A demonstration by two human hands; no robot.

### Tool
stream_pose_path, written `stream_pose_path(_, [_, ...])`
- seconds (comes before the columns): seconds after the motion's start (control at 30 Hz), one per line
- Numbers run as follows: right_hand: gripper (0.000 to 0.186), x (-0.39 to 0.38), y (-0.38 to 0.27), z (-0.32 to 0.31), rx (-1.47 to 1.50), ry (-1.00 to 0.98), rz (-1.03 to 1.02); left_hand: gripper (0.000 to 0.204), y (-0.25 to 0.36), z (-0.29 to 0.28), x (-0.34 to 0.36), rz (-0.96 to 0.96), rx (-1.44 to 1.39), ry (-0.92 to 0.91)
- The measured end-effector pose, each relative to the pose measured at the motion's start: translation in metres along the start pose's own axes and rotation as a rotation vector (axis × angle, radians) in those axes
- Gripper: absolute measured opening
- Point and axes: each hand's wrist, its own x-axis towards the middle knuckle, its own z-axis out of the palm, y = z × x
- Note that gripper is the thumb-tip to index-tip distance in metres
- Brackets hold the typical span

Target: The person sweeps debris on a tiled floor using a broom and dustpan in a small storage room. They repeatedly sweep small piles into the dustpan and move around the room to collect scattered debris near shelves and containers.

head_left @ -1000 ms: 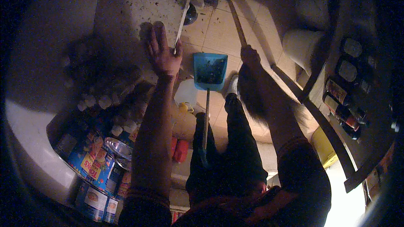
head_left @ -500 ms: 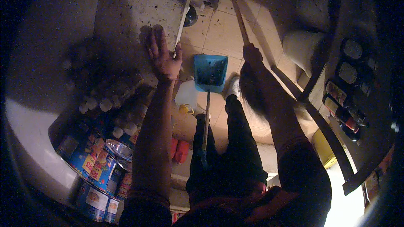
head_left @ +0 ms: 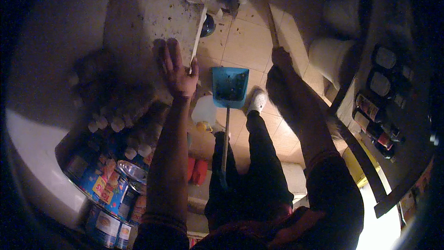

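Note:
My left hand (head_left: pixel 179 74) is flat with its fingers stretched out, over a pale board-like surface (head_left: pixel 173 16) flecked with dark dirt, the thumb by its edge. In my right hand (head_left: pixel 281 58) is a broom's handle (head_left: pixel 272 23), slanting away from me; the dark bristles are mostly hidden under my right forearm. A blue dustpan (head_left: pixel 230 88) with dark debris in it is on the tiled floor between my arms. Its long handle (head_left: pixel 226 143) runs back toward my legs, untouched by either hand.
Beside the dustpan is a translucent jug (head_left: pixel 203 111) with a yellow cap. Tins (head_left: pixel 104 222) and capped bottles (head_left: pixel 115 124) crowd the left. On the right are a pale bucket-like container (head_left: pixel 330 58) and dark bottles (head_left: pixel 374 129). My white shoe (head_left: pixel 257 101) is near the dustpan.
My right hand and the broom have shifted slightly right, with the bristles now less visible. My left hand sits slightly lower in view, still open. More of my white shoe shows.

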Motion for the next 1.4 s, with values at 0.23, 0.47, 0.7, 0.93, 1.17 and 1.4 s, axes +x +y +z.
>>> stream_pose_path(0.23, [0.041,-0.025,-0.026,-0.037,0.44,-0.391,0.404,0.065,0.004,-0.005,0.002,-0.032,0.005,-0.029])
stream_pose_path(0.47, [0.024,0.061,-0.018,0.017,0.386,-0.191,0.311,0.065,0.001,-0.002,-0.001,-0.017,0.035,-0.028])
stream_pose_path(0.7, [0.018,-0.012,0.006,-0.041,0.442,-0.105,0.195,0.066,0.001,-0.002,0.004,0.008,0.001,0.027])
stream_pose_path(0.93, [0.02,-0.029,0.073,-0.128,1.077,-0.113,0.536,0.067,0.001,0.002,-0.002,0.045,0.006,0.019])
stream_pose_path(1.17, [0.039,-0.048,0.126,-0.169,0.882,0.039,0.547,0.073,-0.002,0.002,-0.003,0.122,-0.045,0.066])
stream_pose_path(1.4, [0.032,-0.069,0.152,-0.201,1.428,-0.01,0.566,0.059,0.0,-0.039,-0.029,-0.034,-0.281,-0.257])
